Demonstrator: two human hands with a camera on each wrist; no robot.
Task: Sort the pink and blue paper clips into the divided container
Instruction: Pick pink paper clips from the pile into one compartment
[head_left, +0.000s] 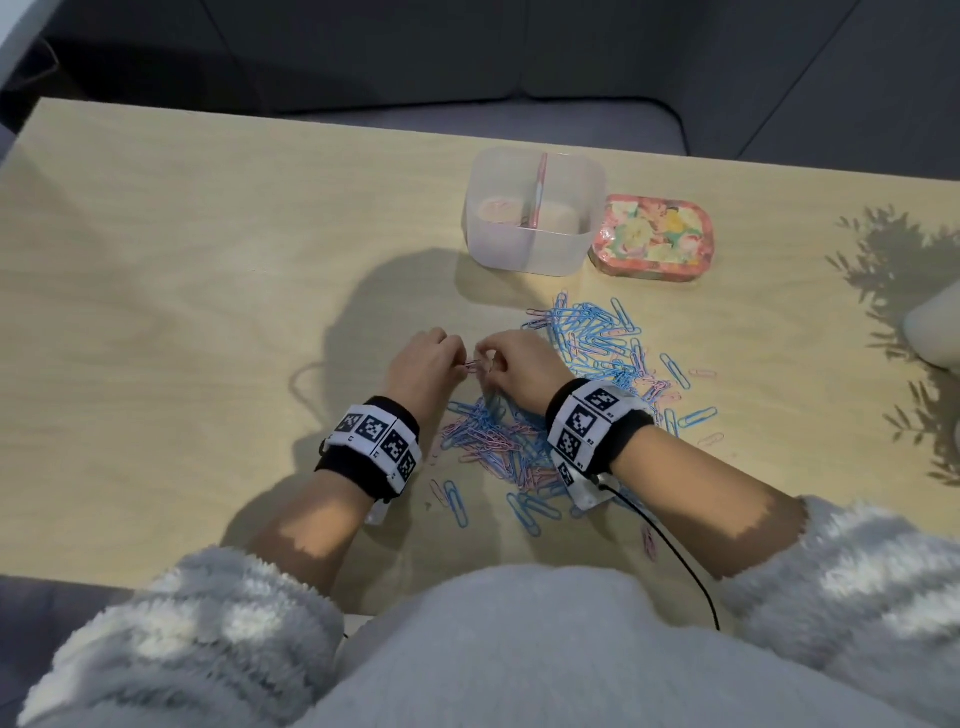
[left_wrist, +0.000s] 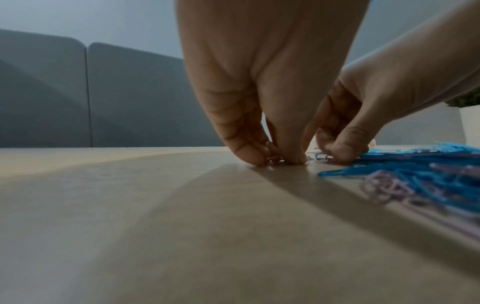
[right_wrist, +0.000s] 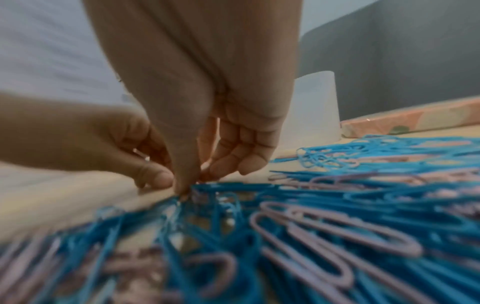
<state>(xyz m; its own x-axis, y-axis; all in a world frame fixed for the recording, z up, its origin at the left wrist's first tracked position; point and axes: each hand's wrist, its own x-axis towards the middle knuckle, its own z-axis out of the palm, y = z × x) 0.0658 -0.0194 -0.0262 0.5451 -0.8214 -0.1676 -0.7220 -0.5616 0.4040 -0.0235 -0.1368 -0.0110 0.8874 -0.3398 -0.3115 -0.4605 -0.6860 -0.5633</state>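
A heap of blue and pink paper clips lies on the table in front of me. Both hands meet at the heap's left edge. My left hand pinches a pink paper clip against the tabletop. Close beside it, my right hand has thumb and forefinger pinched on a blue clip at the heap's rim. The right wrist view shows the right hand reaching down into blurred clips. Farther back stands the clear divided container, with pink clips in its left compartment.
A flowered tin lies right of the container, touching it. A white pot stands at the table's right edge and casts leaf shadows. Loose clips lie near my wrists. A grey sofa lies beyond the table's far edge.
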